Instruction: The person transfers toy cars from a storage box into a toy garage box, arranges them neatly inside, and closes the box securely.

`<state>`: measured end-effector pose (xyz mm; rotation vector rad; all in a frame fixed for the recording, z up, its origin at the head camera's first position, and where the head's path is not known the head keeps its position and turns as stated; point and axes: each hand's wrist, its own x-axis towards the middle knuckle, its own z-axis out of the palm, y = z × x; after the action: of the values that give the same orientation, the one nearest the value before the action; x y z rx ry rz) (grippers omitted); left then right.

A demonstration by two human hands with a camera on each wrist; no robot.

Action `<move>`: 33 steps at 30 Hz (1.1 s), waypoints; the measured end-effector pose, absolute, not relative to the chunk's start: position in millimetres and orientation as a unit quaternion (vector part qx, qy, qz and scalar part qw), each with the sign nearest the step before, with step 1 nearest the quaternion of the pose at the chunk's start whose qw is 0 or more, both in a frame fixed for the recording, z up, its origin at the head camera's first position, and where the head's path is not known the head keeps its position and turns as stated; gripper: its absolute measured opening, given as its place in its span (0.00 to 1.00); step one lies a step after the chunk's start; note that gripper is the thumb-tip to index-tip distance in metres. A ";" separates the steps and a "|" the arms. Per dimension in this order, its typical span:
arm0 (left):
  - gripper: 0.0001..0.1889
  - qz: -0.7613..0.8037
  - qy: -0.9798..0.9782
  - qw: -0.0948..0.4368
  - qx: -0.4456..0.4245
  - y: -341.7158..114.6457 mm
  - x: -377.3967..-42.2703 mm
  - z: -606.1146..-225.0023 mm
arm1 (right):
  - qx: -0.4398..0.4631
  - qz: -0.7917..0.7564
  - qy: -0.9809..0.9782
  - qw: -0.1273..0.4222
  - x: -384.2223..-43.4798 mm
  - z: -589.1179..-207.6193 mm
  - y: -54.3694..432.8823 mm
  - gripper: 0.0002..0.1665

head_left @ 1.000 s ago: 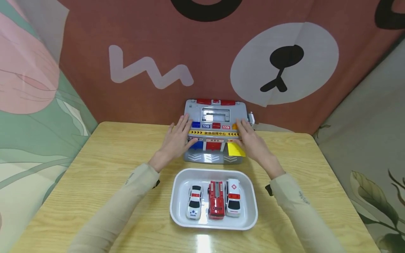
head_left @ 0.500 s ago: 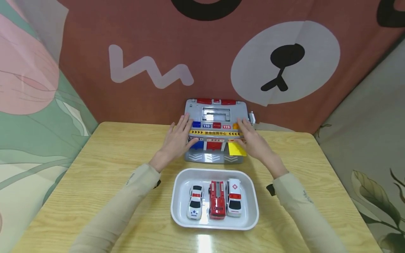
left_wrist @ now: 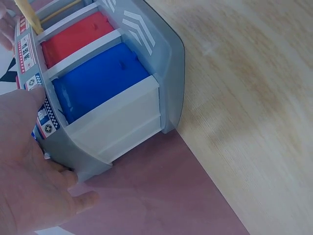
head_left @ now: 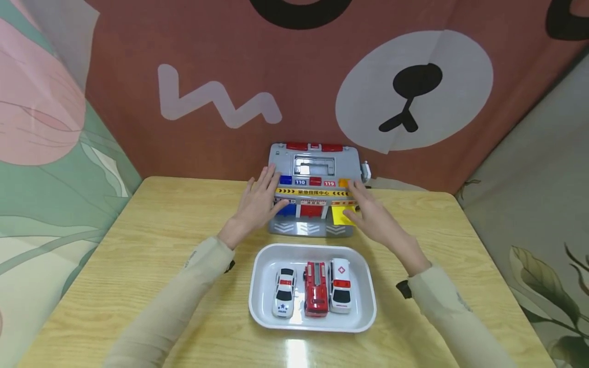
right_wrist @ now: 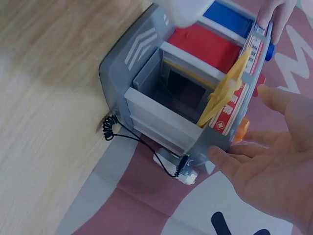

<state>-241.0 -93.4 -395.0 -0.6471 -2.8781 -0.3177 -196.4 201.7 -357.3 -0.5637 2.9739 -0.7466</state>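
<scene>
A grey toy emergency station [head_left: 282,166] stands against the back cloth. Along its roof edge rests my left hand [head_left: 253,207], fingers extended over the left corner. My right hand [head_left: 375,217] is at the right corner, fingers straight near the orange button [right_wrist: 242,129]; the thumb lies over the yellow garage door [head_left: 340,215] in the head view. In the right wrist view, that door is swung up, exposing a dark bay [right_wrist: 168,93]. The red door [right_wrist: 205,49] and blue door [left_wrist: 100,81] are down. Neither hand grips anything.
In front of the station, a white tray [head_left: 313,329] holds a police car [head_left: 284,296], a red fire truck [head_left: 316,294] and an ambulance [head_left: 340,296]. A black coiled cord [right_wrist: 110,128] runs to a white handset [right_wrist: 183,174] on the station's right side.
My right hand has shifted slightly right and toward me, uncovering more of the orange button and yellow door. My left hand stays in place.
</scene>
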 end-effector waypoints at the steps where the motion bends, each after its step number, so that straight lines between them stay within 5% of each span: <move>1: 0.42 -0.108 -0.966 0.087 -0.217 -93.5 -241.4 -394.7 | -0.181 -0.240 0.954 0.012 -193.9 -357.0 201.7 0.45; 13: 0.42 -0.102 -0.968 0.083 -0.213 -94.5 -246.1 -392.6 | -0.150 -0.437 0.886 -0.031 -172.3 -358.0 211.4 0.26; 22: 0.42 -0.096 -0.967 0.083 -0.219 -90.0 -246.6 -396.2 | 0.011 -0.665 0.707 0.242 -151.2 -361.9 225.6 0.28; 33: 0.42 -0.113 -0.966 0.082 -0.219 -86.8 -248.2 -395.4 | -0.001 -0.572 0.722 0.389 -129.3 -374.8 234.6 0.23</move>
<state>-248.2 -86.8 -395.4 -0.6536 -2.8856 -0.3365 -129.3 234.6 -374.8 -0.0020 1.8364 -1.4551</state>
